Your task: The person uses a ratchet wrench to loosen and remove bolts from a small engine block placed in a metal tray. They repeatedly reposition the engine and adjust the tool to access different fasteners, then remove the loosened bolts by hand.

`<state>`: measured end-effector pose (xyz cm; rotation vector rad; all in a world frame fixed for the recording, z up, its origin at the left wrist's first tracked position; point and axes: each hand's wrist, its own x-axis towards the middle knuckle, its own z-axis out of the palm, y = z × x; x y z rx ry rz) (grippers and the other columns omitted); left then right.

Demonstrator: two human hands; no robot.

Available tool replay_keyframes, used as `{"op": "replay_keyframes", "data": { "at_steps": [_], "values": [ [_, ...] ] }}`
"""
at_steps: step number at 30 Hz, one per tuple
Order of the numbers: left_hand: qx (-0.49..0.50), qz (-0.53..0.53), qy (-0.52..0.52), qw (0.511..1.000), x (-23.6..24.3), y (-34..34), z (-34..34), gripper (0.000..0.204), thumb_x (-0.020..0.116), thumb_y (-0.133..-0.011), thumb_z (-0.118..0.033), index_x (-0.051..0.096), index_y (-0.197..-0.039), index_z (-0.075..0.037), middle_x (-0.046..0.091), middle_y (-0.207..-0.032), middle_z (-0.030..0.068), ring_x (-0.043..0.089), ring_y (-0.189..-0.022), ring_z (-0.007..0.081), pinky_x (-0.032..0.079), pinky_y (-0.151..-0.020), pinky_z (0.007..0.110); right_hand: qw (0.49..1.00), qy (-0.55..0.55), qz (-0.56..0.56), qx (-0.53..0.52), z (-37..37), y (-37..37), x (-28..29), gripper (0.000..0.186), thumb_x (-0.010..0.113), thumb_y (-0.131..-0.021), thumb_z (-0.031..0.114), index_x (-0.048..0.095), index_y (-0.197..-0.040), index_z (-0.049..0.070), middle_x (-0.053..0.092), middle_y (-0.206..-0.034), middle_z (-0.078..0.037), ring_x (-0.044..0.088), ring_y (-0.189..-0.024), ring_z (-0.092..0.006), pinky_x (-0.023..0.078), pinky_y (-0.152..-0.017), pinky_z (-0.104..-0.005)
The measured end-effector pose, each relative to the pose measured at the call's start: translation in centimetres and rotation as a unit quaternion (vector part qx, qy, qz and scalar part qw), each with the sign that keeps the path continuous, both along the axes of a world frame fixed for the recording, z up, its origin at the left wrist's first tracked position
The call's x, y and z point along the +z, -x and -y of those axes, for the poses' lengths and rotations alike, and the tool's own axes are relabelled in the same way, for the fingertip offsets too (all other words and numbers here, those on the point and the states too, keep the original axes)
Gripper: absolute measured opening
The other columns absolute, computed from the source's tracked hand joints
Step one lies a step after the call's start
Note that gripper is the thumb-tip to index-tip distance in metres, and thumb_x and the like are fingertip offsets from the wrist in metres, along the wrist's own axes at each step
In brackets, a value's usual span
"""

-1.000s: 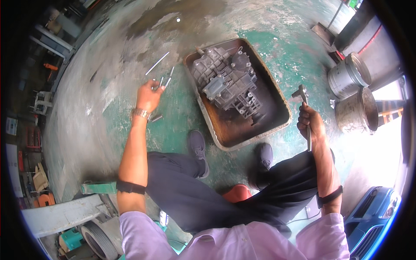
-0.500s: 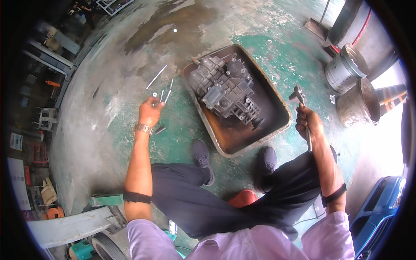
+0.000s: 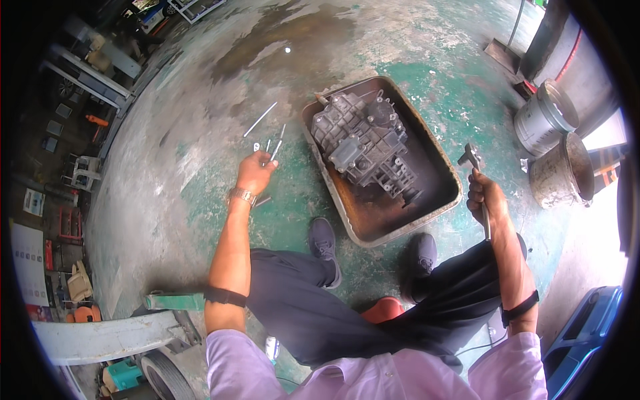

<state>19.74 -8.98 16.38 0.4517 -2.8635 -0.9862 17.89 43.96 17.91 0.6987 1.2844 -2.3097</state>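
My right hand [image 3: 487, 193] is wrapped round the handle of a hammer [image 3: 471, 157], its metal head up and its shaft end running down past my wrist. On the floor left of the tray, my left hand [image 3: 255, 173] has its fingers curled at the near ends of slim metal rods [image 3: 279, 143]; what they grip is partly hidden. A small bright socket-like piece [image 3: 257, 147] lies just beyond them. Farther off rests another thin rod [image 3: 260, 119], and a short metal piece [image 3: 263, 201] is beside my wristwatch. A grey metal gearbox-like casting [image 3: 367, 143] sits inside a rusty tray [image 3: 400, 235].
Two buckets [image 3: 545, 120] stand at the right, with a long-handled dustpan [image 3: 502, 55] behind. My shoes [image 3: 324, 241] flank the tray's near end, a red object [image 3: 383, 309] between my legs. A grey metal arm [image 3: 107, 340] and tyre [image 3: 165, 375] are lower left; a blue car part [image 3: 583, 333] lower right.
The whole view has shifted, so everything appears farther right and slightly lower. My left fingers are a little closer in on the rods; the hammer stays in my right hand.
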Motion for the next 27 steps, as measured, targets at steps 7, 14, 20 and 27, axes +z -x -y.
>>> {"op": "replay_keyframes", "data": {
  "at_steps": [7,14,20,27],
  "values": [
    [-0.009,0.018,0.009,1.0,0.0,-0.1,0.2,0.035,0.074,-0.082,-0.023,0.065,-0.106,0.001,0.071,-0.099,0.0178,0.068,-0.091,0.0305,0.053,-0.082,0.038,1.0,0.001,-0.005,0.006,0.0,0.0,-0.1,0.019,0.057,-0.098,0.026,0.051,-0.085,0.013,0.037,-0.06,0.011,0.033,-0.045,-0.002,0.025,-0.042,-0.0199],
    [-0.013,0.04,-0.02,0.999,-0.4,-0.1,0.4,0.037,0.074,-0.083,-0.025,0.064,-0.108,0.001,0.071,-0.098,0.0182,0.069,-0.09,0.0295,0.053,-0.081,0.038,1.0,-0.004,0.001,0.007,0.0,0.1,-0.1,0.02,0.058,-0.097,0.027,0.05,-0.085,0.012,0.038,-0.06,0.011,0.033,-0.045,-0.0019,0.025,-0.042,-0.0196],
    [-0.02,0.038,-0.022,0.999,-0.9,0.1,0.6,0.039,0.074,-0.083,-0.026,0.064,-0.108,0.001,0.07,-0.098,0.0182,0.069,-0.09,0.0291,0.053,-0.081,0.038,1.0,-0.002,0.008,0.004,-0.2,0.3,-0.4,0.022,0.06,-0.096,0.029,0.05,-0.085,0.013,0.039,-0.059,0.01,0.033,-0.043,-0.0023,0.026,-0.042,-0.0205],
    [-0.027,0.042,-0.023,0.998,-1.1,0.0,0.7,0.04,0.074,-0.083,-0.027,0.064,-0.109,0.002,0.07,-0.099,0.0187,0.068,-0.091,0.0297,0.053,-0.082,0.038,1.0,-0.005,0.004,0.01,-0.3,0.3,-0.5,0.022,0.06,-0.097,0.03,0.05,-0.085,0.013,0.038,-0.058,0.01,0.033,-0.043,-0.0027,0.025,-0.042,-0.021]
  ]
}}
